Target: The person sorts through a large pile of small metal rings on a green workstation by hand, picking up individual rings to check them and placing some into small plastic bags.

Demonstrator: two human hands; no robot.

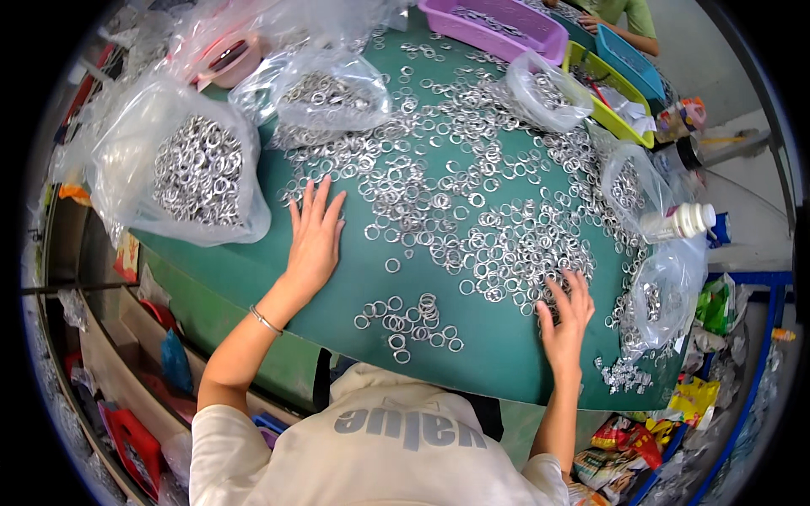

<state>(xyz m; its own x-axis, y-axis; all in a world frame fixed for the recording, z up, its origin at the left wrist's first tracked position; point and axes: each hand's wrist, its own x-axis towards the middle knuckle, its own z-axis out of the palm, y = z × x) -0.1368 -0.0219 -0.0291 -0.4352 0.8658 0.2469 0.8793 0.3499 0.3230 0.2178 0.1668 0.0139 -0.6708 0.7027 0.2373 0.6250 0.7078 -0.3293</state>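
Note:
Silver metal rings (515, 249) lie in a wide, loose spread over the green tabletop (337, 304). My left hand (315, 239) rests on the table at the left edge of the spread, palm down with fingers stretched, and its fingertips reach rings there. At the right, my right hand (566, 314) touches the denser heap with spread, slightly bent fingers; nothing shows gripped in it. A small separate group of rings (413, 325) lies between my hands, nearer to me. Beside my left hand stands a clear plastic bag (126, 177) filled with rings.
More ring-filled bags (325, 97) line the far side and the right edge. Purple (498, 29), yellow (612, 97) and blue baskets (629, 63) stand at the far right, near another person's hand (589, 21). A white bottle (679, 222) lies at the right. Small metal pieces (623, 376) sit near the right corner.

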